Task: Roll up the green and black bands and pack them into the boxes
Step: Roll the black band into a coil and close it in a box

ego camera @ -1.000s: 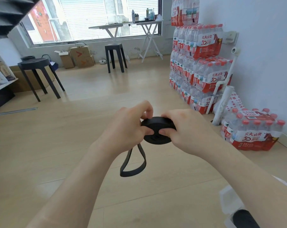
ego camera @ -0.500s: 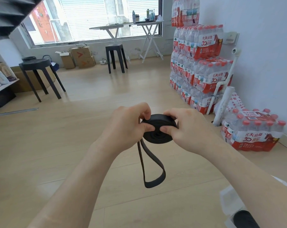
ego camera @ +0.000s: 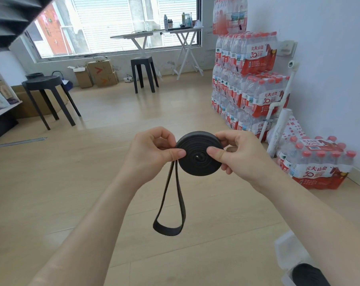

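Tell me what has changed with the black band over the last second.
The loose loop swung right, then back left, beneath the black coil, whose spiral face tipped more toward the camera. The left hand and right hand kept pinching the black coil; nothing was let go.

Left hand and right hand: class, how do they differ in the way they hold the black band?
The left hand pinches the coiled black band at its left edge, where the loose loop leaves it; the right hand grips its right side. The left thumb lies at the rim, while the right thumb presses nearer the centre. Shared: both hold the one band.
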